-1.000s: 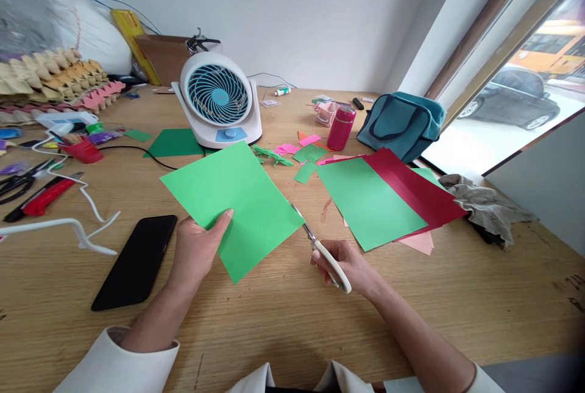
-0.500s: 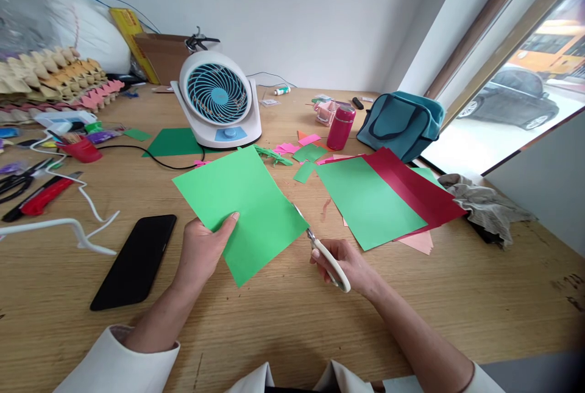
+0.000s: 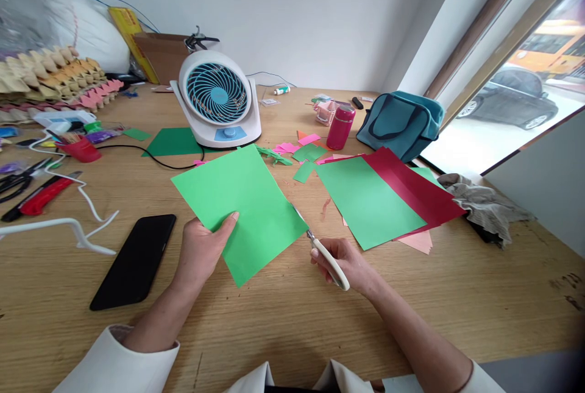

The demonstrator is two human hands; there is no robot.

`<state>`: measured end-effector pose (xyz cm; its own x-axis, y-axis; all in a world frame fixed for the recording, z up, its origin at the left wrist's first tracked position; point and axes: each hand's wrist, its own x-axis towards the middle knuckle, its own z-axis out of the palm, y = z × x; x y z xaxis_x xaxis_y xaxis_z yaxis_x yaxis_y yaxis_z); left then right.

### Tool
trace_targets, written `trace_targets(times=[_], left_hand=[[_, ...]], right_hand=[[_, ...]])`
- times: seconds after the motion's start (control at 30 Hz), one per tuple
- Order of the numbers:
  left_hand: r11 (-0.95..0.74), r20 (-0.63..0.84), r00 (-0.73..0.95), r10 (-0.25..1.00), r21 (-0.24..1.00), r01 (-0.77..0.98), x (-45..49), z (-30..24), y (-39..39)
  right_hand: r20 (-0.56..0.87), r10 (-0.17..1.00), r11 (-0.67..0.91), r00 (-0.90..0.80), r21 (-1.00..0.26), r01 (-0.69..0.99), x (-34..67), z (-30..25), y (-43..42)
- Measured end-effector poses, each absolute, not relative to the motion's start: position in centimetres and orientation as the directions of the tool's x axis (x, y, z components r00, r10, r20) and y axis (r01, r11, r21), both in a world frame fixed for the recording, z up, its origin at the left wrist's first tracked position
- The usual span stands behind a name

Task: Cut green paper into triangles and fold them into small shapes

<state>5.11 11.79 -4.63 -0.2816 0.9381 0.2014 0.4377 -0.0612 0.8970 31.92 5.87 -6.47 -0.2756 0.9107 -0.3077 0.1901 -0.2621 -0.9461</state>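
My left hand (image 3: 205, 247) grips a sheet of bright green paper (image 3: 256, 204), thumb on top and fingers hidden beneath. The sheet is held above the wooden table, tilted. My right hand (image 3: 342, 262) is closed round the white handles of a pair of scissors (image 3: 329, 262). Their blades lie along the sheet's right edge near its lower right corner; part of them is hidden by the paper. To the right lie another green sheet (image 3: 370, 204) and dark red sheets (image 3: 415, 189), with pink paper (image 3: 417, 240) showing underneath.
A white fan (image 3: 219, 94) stands at the back, with green and pink scraps (image 3: 311, 152) beside it. A pink flask (image 3: 340, 127) and a teal bag (image 3: 402, 125) are behind the sheets. On the left are a black phone (image 3: 134, 262), a red cutter (image 3: 43, 197) and black scissors (image 3: 21, 183).
Almost nothing differs. The green sheet and the scissors have shifted very slightly to the left, and both hands keep their hold.
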Motion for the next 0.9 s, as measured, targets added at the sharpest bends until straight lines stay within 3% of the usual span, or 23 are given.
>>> trace_targets(times=[0.43,0.6,0.77,0.9], left_hand=[[-0.074,0.182,-0.277,0.944,0.930,0.359,5.4,-4.7,11.8],[-0.062,0.126,-0.275,0.953,0.971,0.231,5.3,-5.6,12.1],[-0.043,0.058,-0.269,0.961,0.997,0.062,5.3,-6.1,12.2],[-0.033,0.026,-0.224,0.974,0.999,-0.025,5.5,-6.1,12.1]], right_hand=[[-0.314,0.919,-0.271,-0.238,-0.942,0.197,31.7,-6.3,5.9],[-0.196,0.973,-0.140,-0.123,-0.923,0.358,32.5,-6.6,6.0],[0.012,0.998,-0.027,0.061,-0.800,0.600,34.2,-6.6,6.7],[0.143,0.962,-0.114,0.234,-0.568,0.815,36.3,-6.7,7.5]])
